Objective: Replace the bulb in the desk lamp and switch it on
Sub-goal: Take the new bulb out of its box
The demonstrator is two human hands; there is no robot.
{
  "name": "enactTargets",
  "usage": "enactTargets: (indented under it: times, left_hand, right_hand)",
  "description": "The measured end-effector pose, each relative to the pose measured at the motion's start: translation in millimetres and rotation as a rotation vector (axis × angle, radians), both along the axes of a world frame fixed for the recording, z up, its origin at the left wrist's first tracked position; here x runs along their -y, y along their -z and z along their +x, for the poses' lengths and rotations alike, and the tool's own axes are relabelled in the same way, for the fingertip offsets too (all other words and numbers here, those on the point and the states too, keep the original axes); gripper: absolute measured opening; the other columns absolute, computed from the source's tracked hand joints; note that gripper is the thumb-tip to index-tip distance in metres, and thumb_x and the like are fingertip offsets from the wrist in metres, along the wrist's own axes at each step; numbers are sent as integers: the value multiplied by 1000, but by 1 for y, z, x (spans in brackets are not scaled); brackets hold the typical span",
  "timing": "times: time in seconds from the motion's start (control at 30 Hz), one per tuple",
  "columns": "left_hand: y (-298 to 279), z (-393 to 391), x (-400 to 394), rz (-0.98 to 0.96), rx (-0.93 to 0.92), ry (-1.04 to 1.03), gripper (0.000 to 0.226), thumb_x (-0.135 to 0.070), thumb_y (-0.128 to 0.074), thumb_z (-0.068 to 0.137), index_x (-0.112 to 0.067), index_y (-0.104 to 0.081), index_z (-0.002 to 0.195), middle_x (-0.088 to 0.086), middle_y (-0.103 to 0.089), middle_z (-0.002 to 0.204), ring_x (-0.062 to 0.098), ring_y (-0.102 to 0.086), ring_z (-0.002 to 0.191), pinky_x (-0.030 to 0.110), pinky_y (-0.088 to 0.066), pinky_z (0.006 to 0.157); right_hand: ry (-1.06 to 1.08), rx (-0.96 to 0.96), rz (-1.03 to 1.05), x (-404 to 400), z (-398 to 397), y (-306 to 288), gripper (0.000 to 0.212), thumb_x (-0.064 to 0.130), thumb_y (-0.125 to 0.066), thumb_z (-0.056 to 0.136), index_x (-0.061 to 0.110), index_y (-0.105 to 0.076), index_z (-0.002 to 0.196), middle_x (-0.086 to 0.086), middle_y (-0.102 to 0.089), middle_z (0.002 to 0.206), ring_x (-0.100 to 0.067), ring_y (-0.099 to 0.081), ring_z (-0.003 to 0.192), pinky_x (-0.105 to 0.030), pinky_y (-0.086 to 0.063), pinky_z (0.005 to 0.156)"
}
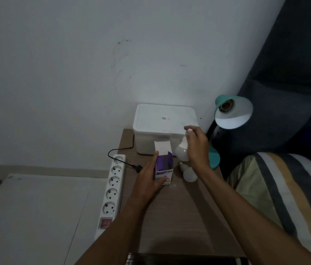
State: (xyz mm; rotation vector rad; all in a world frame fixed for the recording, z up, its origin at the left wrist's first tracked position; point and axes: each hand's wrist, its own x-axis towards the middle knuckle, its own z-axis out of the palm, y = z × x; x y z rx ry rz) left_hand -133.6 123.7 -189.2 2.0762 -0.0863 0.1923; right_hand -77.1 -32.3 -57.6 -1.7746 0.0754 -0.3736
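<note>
Wooden bedside table (pixel 179 217): our left hand (pixel 149 178) steadies the opened purple cardboard bulb box (pixel 163 168); right hand (pixel 196 148) grips the white bulb (pixel 181 153) just beside it, freed for the teal lamp's empty socket (pixel 225 106).

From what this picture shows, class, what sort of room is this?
Probably a bedroom: a small wooden table against the wall, a teal desk lamp on it, and striped bedding right beside it.

A plain pale grey wall (pixel 74 64), faintly scuffed, is filling the dim upper view. A brown wood-grain bench (pixel 179 217) is standing against it. A dark blue-grey curtain (pixel 294 73) is hanging at right, above a striped bedcover (pixel 284 188).
</note>
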Motion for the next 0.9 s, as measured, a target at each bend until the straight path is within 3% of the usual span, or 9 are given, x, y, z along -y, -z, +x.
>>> enactTargets:
  times: [0.13, 0.23, 0.33, 0.47, 0.6, 0.73, 0.9]
  left_hand:
    - [1, 0, 0, -7, 7, 6, 105, -28, -87, 80, -32, -23, 163, 2, -51, 151, 10, -55, 130, 24, -48, 106]
    - [0, 0, 1, -10, 7, 12, 104, -29, -86, 81, -31, -21, 163, 5, -51, 151, 14, -56, 129, 33, -52, 108]
    - [0, 1, 1, -10, 28, 18, 104, -32, -85, 82, -32, -20, 163, 4, -53, 149, 15, -58, 129, 34, -53, 107]
    - [1, 1, 0, -74, 16, 23, 111, -39, -85, 79, -31, -15, 164, -1, -55, 151, 9, -59, 129, 29, -53, 106]
    - [-1, 2, 2, -132, 28, 23, 102, -37, -87, 81, -29, -25, 162, -6, -59, 146, 5, -61, 128, 37, -55, 104]
    - [0, 4, 1, -161, 29, 6, 102, -32, -89, 81, -33, -27, 161, -10, -58, 147, 5, -59, 131, 40, -54, 106]
    - [6, 3, 2, -134, -29, -2, 108, -48, -87, 75, -39, -22, 160, -7, -55, 148, 6, -58, 130, 41, -55, 106]
  right_hand:
    - [-61, -294, -111, 17, -7, 36, 15, 25, -62, 96, 12, -69, 94, -3, -68, 90, -16, -60, 84, -22, -43, 64]
    - [-161, -385, -114, 17, -15, 59, 18, 31, -73, 90, 16, -72, 98, 0, -72, 93, -17, -68, 86, -27, -54, 71]
    - [-210, -371, -88, 10, -17, 61, 19, 22, -78, 85, 15, -71, 101, 3, -72, 90, -15, -69, 85, -24, -54, 72]
    - [-269, -368, -105, 5, -12, 63, 35, 12, -80, 83, 12, -68, 116, -6, -73, 104, -19, -70, 93, -26, -57, 78]
    - [-331, -326, -56, 5, -8, 60, 41, 2, -76, 84, 11, -65, 122, -5, -71, 103, -6, -67, 82, -12, -54, 65]
    - [-298, -301, -30, 7, -5, 62, 18, 21, -66, 96, 14, -70, 112, -1, -71, 101, -5, -65, 86, -11, -49, 66]
    - [-295, -349, 19, 10, -9, 61, 31, 37, -54, 101, 11, -73, 98, -2, -72, 87, -13, -68, 78, -14, -49, 61]
